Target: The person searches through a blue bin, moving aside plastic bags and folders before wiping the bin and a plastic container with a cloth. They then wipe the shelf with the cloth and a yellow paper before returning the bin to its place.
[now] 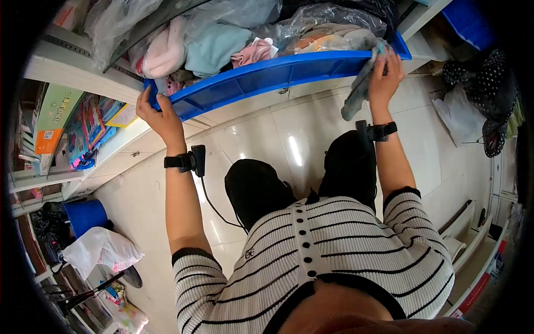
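Note:
A long blue plastic bin (pixel 239 86) sits on a shelf at the top, filled with soft items: a pink plush piece (pixel 167 50), a light teal fabric (pixel 217 49) and things in clear plastic bags. My left hand (pixel 161 118) is at the bin's left front corner, its fingers curled on the rim. Near the bin's right end, my right hand (pixel 385 78) has its fingers closed on a grey-green cloth (pixel 359 92), which hangs down outside the rim.
Shelves with books and packages (pixel 55 119) stand at the left. Below them are a blue bucket (pixel 88 216) and a white plastic bag (pixel 103 250). A black polka-dot cloth (pixel 485 89) lies at the right. Tiled floor (pixel 278 133) shows between bin and knees.

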Tool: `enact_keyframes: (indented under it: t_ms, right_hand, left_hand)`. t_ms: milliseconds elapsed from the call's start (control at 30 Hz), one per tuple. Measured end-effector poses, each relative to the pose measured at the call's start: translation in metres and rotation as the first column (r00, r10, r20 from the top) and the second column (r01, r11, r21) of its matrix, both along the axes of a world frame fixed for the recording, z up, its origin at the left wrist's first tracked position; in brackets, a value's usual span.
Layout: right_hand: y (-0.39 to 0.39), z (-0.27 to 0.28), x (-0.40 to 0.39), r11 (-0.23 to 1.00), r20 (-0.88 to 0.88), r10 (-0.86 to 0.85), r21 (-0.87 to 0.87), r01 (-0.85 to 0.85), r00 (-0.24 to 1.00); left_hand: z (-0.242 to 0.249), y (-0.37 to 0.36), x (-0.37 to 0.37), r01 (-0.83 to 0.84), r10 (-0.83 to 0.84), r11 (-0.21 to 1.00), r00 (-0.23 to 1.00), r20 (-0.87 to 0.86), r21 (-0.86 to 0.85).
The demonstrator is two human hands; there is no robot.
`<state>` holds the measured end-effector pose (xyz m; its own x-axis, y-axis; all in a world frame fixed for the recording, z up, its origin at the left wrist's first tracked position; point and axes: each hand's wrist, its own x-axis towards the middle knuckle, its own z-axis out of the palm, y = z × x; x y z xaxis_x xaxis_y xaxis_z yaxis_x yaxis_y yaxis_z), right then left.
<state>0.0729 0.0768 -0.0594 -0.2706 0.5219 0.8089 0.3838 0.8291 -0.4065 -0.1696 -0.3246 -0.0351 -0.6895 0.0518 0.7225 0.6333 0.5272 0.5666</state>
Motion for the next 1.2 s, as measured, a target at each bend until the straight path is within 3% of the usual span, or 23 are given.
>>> enact_keyframes:
  t_ms: [167, 267, 333, 400, 433, 467, 500, 633, 767, 833, 933, 1033, 1133, 1200]
  right_hand:
    - [-0.055, 0.000, -0.023, 0.994, -0.050, 0.114, 0.011, -0.113, 0.992]
    - [-0.088, -0.001, -0.030, 0.913, 0.109, 0.377, 0.119, -0.389, 0.920]
    - [-0.118, 0.001, -0.024, 0.890, 0.071, 0.444, 0.082, -0.448, 0.893]
    - [-0.130, -0.024, -0.018, 0.842, -0.097, 0.492, -0.200, -0.501, 0.865]
    - [-0.128, -0.044, -0.017, 0.842, -0.097, 0.490, -0.202, -0.500, 0.866]
    - [-0.124, -0.068, -0.016, 0.720, -0.313, 0.346, -0.516, -0.464, 0.884]
    - [-0.119, -0.083, -0.017, 0.475, -0.451, 0.127, -0.754, -0.453, 0.883]
    - [-0.091, -0.098, -0.033, 0.338, -0.582, -0.051, -0.775, -0.534, 0.812]
    - [-0.088, -0.106, -0.055, 0.278, -0.579, -0.136, -0.801, -0.530, 0.804]
    - [-0.092, -0.107, -0.062, 0.129, -0.621, -0.269, -0.781, -0.612, 0.736]
    - [-0.098, -0.093, -0.069, 0.040, -0.546, -0.326, -0.824, -0.566, 0.772]
    - [-0.111, -0.095, -0.080, 0.091, -0.426, -0.293, -0.903, -0.419, 0.856]
    - [-0.138, -0.100, -0.090, 0.066, -0.499, -0.198, -0.866, -0.496, 0.844]
    - [-0.148, -0.103, -0.098, 0.043, -0.432, -0.174, -0.901, -0.431, 0.885]
  left_hand:
    - [0.000, 0.001, 0.000, -0.025, 0.025, 1.000, 1.000, 0.004, 0.009]
    - [-0.003, 0.003, 0.001, -0.026, 0.026, 0.999, 1.000, -0.003, 0.048]
    - [-0.004, 0.001, -0.002, -0.038, 0.036, 0.999, 0.997, -0.073, -0.034]
    - [-0.002, 0.003, -0.001, -0.021, 0.019, 1.000, 0.998, -0.063, -0.022]
    - [-0.001, 0.003, -0.001, -0.033, 0.032, 0.999, 0.999, -0.033, -0.033]
    - [-0.001, 0.003, 0.000, -0.046, 0.046, 0.998, 0.999, -0.003, -0.047]
    - [0.000, 0.004, 0.001, -0.046, 0.046, 0.998, 0.999, 0.006, -0.048]
    - [-0.001, 0.005, 0.002, -0.050, 0.050, 0.998, 0.999, 0.010, -0.047]
    - [-0.002, 0.007, 0.001, -0.050, 0.050, 0.998, 0.999, 0.006, -0.037]
    - [-0.003, 0.008, 0.000, -0.053, 0.053, 0.998, 0.999, -0.004, -0.034]
    - [-0.002, 0.010, 0.002, -0.054, 0.056, 0.998, 0.998, 0.039, -0.042]
    - [0.000, 0.014, 0.005, -0.082, 0.082, 0.996, 0.997, 0.015, -0.033]
    - [0.001, 0.014, 0.006, -0.078, 0.078, 0.996, 0.997, 0.026, -0.033]
    - [0.000, 0.014, 0.005, -0.083, 0.083, 0.996, 0.996, 0.038, -0.015]
